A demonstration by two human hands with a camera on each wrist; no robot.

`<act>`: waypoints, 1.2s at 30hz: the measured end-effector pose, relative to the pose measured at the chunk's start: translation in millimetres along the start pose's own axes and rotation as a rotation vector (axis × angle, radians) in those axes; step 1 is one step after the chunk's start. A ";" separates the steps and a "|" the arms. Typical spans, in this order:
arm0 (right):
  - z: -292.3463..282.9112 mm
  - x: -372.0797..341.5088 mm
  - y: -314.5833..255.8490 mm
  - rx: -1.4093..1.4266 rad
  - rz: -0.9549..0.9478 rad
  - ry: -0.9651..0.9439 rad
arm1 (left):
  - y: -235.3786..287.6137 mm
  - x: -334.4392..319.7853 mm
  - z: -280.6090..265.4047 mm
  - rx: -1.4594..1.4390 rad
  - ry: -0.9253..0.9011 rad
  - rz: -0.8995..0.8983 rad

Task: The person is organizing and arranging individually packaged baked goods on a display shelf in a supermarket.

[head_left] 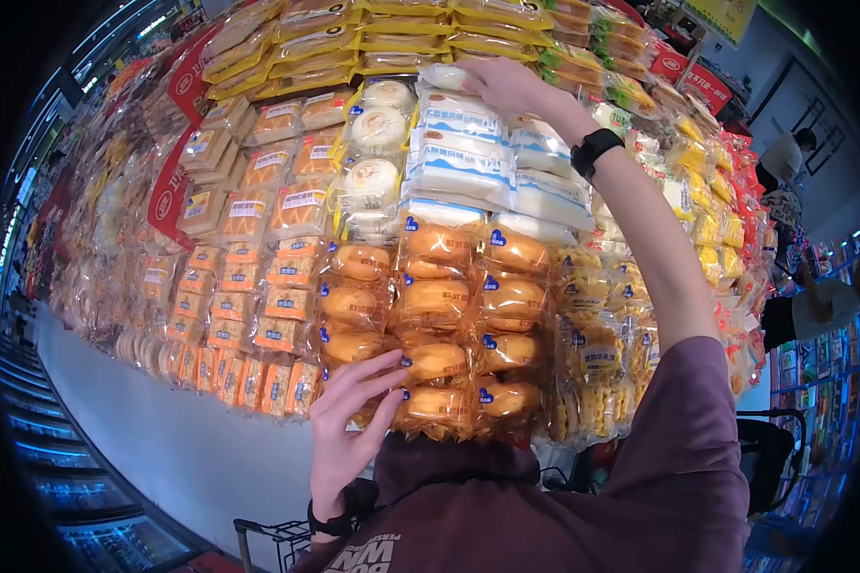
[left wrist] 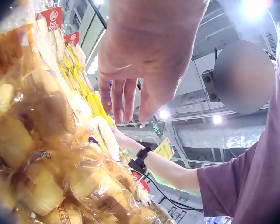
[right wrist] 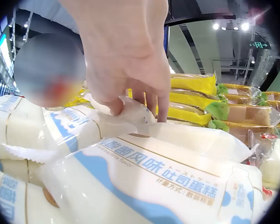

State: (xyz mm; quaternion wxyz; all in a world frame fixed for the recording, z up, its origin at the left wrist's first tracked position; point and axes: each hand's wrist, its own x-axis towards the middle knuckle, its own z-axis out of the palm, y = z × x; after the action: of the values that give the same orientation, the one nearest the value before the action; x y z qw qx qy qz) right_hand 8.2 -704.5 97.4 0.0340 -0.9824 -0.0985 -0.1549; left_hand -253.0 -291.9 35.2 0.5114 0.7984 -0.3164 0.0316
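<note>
My right hand point(head_left: 506, 88) reaches to the back of the white packets. Its thumb and fingers pinch a white packaged cake point(right wrist: 136, 112) lying behind the front packets, and the fingers partly hide it. Just in front of that hand is a white toast cake packet point(right wrist: 158, 172) with blue print. Lower down, my left hand point(head_left: 352, 411) is held beside the clear-wrapped round breads point(head_left: 438, 304), fingers extended and fingertips close to the wrappers. In the left wrist view the left hand point(left wrist: 147, 60) hangs with its palm showing and nothing in it.
Yellow-wrapped breads point(head_left: 315, 48) are stacked along the back. To the left are orange-labelled cakes point(head_left: 244, 215) and red signs point(head_left: 167, 196). Yellow packets point(head_left: 698, 191) fill the right side. A black wire cart point(head_left: 277, 540) stands at the front, and a person point(head_left: 788, 158) is at the far right.
</note>
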 end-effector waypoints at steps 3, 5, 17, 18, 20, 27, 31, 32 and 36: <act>-5.8 -4.4 -6.7 -0.033 -0.004 -0.074 | 4.2 3.3 1.5 -0.021 -0.009 -0.012; 5.7 -5.5 -3.9 -0.029 -0.018 -0.018 | 5.2 4.7 3.2 -0.028 -0.007 -0.008; 6.1 -22.2 -15.4 0.048 0.036 -0.016 | 1.1 -10.7 -12.7 0.007 -0.016 0.051; 5.1 -21.1 -16.3 0.048 0.041 -0.028 | -2.0 -13.3 -16.0 0.017 -0.001 0.048; 2.2 -17.7 -16.7 0.093 0.049 -0.054 | -8.9 -18.0 -22.6 0.031 0.029 0.043; -22.6 -16.6 -42.4 0.186 0.311 -0.161 | -25.8 -16.1 -49.8 -0.064 0.028 -0.044; 2.6 -10.5 -20.8 -0.005 0.185 0.083 | -46.9 -7.1 -73.1 -0.046 -0.025 0.053; 3.7 -9.5 -18.8 -0.019 0.178 0.099 | -52.9 -4.8 -79.9 -0.046 -0.038 0.071; -9.2 -5.0 -37.5 -0.022 0.284 0.090 | -73.8 1.7 -122.5 0.014 -0.042 0.112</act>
State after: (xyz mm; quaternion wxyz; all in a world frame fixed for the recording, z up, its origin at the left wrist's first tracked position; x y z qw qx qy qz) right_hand -6.9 -669.6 106.0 0.0490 -0.9789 0.0446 -0.1935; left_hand -178.6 -169.7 35.3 0.4964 0.7836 -0.3708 0.0455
